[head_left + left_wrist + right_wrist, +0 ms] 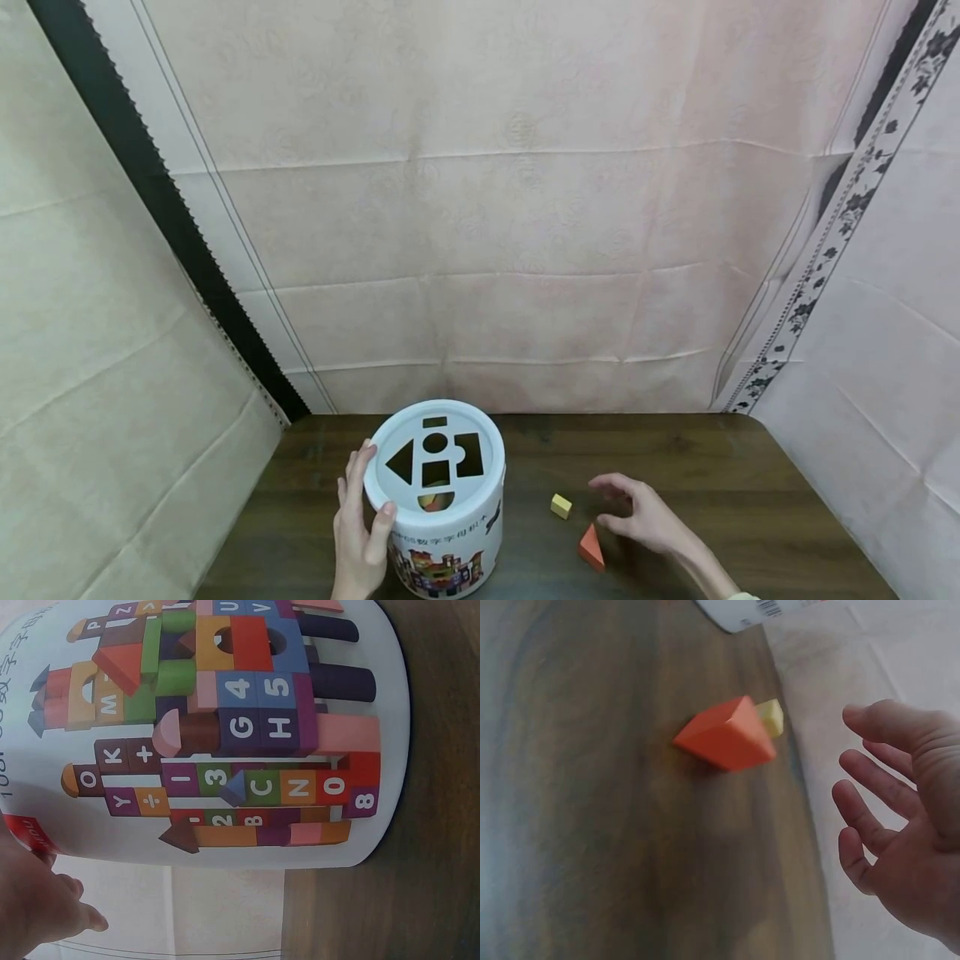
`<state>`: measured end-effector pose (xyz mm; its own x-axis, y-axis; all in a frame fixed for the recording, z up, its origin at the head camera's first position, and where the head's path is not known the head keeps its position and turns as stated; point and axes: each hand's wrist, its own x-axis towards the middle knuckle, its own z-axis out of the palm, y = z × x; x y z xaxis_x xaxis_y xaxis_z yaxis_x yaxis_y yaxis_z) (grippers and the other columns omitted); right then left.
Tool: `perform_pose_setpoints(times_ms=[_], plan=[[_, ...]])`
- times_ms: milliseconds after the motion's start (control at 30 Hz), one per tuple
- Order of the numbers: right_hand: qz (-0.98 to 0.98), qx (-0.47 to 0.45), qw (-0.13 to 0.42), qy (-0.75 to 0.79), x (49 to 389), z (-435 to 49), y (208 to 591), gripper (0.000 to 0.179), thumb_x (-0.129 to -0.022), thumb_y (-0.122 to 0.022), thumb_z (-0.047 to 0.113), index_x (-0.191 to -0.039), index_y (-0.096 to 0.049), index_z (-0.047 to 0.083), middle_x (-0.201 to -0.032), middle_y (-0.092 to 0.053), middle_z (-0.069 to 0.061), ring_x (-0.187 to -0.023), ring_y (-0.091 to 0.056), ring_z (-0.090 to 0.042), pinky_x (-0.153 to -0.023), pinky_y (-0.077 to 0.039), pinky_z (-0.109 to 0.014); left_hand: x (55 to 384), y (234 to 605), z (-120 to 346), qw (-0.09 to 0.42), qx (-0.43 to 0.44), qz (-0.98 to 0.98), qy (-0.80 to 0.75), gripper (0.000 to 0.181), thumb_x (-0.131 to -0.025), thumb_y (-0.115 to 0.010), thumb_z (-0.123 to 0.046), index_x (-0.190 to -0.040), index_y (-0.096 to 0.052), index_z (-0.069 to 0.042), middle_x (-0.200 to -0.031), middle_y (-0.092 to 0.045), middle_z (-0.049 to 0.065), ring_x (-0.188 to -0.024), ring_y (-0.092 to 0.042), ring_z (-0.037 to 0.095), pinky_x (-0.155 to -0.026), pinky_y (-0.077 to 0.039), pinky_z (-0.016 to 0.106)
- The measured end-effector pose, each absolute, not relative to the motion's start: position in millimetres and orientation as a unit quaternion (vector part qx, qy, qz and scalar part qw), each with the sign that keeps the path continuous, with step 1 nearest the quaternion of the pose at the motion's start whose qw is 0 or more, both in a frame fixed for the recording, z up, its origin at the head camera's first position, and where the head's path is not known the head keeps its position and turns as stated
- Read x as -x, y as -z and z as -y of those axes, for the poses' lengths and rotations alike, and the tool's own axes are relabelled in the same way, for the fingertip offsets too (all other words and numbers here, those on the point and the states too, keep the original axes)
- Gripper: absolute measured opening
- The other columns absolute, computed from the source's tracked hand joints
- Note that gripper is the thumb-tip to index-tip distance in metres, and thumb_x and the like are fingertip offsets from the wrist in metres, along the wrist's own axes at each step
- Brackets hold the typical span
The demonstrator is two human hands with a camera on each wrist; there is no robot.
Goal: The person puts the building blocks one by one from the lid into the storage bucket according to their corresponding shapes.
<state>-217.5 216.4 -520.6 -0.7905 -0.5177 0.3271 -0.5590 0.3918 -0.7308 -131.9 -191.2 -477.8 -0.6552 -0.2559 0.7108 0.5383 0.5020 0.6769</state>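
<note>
A white bucket (447, 533) with a light blue lid (477, 417) stands on the table, its lid cut with shaped holes. My left hand (360, 525) holds its left side near the lid, thumb towards the front. The left wrist view shows the bucket's printed picture of toy blocks (247, 727) close up beside the hand (45, 907). My right hand (637, 512) hovers with parted fingers just right of an orange triangular block (591, 548). Beyond that block in the right wrist view sits a small yellow block (771, 718). Nothing is between the right hand's (907, 817) fingers.
Coloured blocks (437, 502) show through a hole in the lid. The dark wooden table (675, 450) ends at a pale cloth backdrop (525, 317). Cloth side walls (112, 417) rise to the left and right.
</note>
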Motion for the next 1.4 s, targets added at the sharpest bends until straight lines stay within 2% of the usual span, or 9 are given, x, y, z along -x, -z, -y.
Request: perform_pose_setpoints(times_ms=[233,333,500,900,1133,1400], plan=[[0.821,-0.320,-0.039,-0.471,210,-229,536,0.044,-0.087,-0.076,0.009,-0.126,-0.059,-0.003,-0.122,-0.062,-0.023,-0.104,-0.060,-0.031,-0.086,-0.051,-0.038,131,479,191,0.406,0.087,0.768,0.488,0.062,-0.088,-0.059,-0.019,-0.148,-0.048,-0.011,-0.151,-0.045,0.016,-0.140,-0.027,0.049,-0.103,-0.002,0.080],[0.819,-0.322,-0.055,-0.471,208,-232,541,0.047,-0.087,-0.076,0.010,-0.128,-0.057,-0.005,-0.123,-0.060,-0.024,-0.104,-0.059,-0.029,-0.086,-0.050,-0.035,131,479,190,0.407,0.086,0.768,0.488,0.062,-0.088,-0.059,-0.019,-0.148,-0.048,-0.011,-0.151,-0.045,0.016,-0.141,-0.027,0.049,-0.103,-0.002,0.079],[0.815,-0.326,-0.079,-0.473,205,-234,548,0.055,-0.084,-0.079,0.011,-0.130,-0.054,-0.007,-0.124,-0.058,-0.024,-0.104,-0.057,-0.024,-0.084,-0.050,-0.032,131,479,190,0.406,0.086,0.768,0.488,0.062,-0.088,-0.059,-0.018,-0.148,-0.048,-0.011,-0.151,-0.045,0.016,-0.141,-0.027,0.049,-0.104,-0.002,0.079],[0.812,-0.310,-0.146,-0.472,206,-234,557,0.065,-0.083,-0.079,0.016,-0.138,-0.050,-0.004,-0.132,-0.056,-0.020,-0.109,-0.053,-0.025,-0.089,-0.046,-0.031,131,479,191,0.407,0.089,0.767,0.487,0.063,-0.088,-0.058,-0.018,-0.149,-0.048,-0.011,-0.151,-0.045,0.016,-0.139,-0.027,0.054,-0.104,-0.003,0.079],[0.810,-0.319,-0.145,-0.471,208,-234,559,0.061,-0.084,-0.078,0.015,-0.135,-0.052,-0.005,-0.128,-0.060,-0.014,-0.108,-0.055,-0.024,-0.088,-0.047,-0.031,132,478,191,0.407,0.087,0.768,0.487,0.063,-0.087,-0.059,-0.017,-0.149,-0.047,-0.010,-0.151,-0.045,0.016,-0.140,-0.027,0.050,-0.104,-0.003,0.079],[0.812,-0.321,-0.131,-0.469,206,-232,561,0.057,-0.085,-0.079,0.017,-0.132,-0.055,-0.004,-0.123,-0.062,-0.009,-0.105,-0.057,-0.023,-0.087,-0.048,-0.033,131,478,191,0.405,0.085,0.769,0.487,0.063,-0.087,-0.059,-0.018,-0.149,-0.048,-0.011,-0.151,-0.045,0.016,-0.139,-0.027,0.052,-0.104,-0.003,0.079]])
